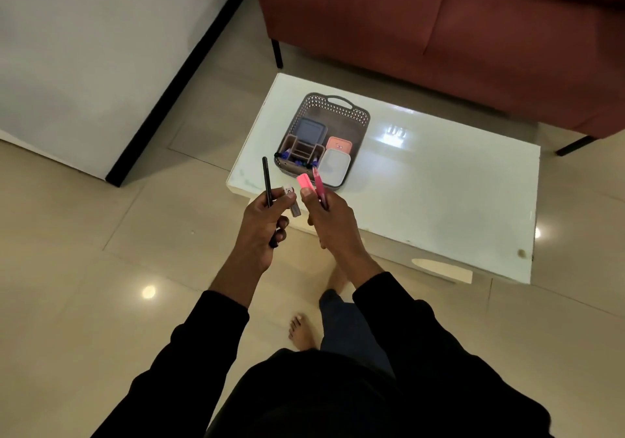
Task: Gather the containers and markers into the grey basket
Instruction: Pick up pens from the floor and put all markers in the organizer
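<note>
From the head camera, a low white table [439, 180] with a glossy top stands on a pale tiled floor [84, 268], its far edge close to a dark red sofa [439, 25] on thin black legs; to the far left a white panel with a black edge [67, 65] slants across the floor. Ceiling light glares off the tabletop to the right of the grey basket [333, 109], which sits on the far left part of the table, handle on its far side. Inside the basket lie a grey-blue lidded container [311, 130] at the far left, a small pink lidded container [339, 145] to its right, a white lidded container [333, 166] at the near right, and a tan divided organiser [299, 150] at the near left with blue-capped markers [297, 162] lying around it. The person stands at the table's near left corner in black sleeves, bare feet on the tiles below. Both hands hover near that corner, just short of the basket's near wall. The left hand [267, 218] has its fingers curled round a thin black pen [267, 184] that points upward, and also holds a grey-and-white marker [292, 201] beside it. The right hand [326, 218] pinches a pink highlighter [304, 181] and a darker pink pen [319, 187] together, their tips overlapping the basket's near rim in the picture. The two hands are close together but not touching.
</note>
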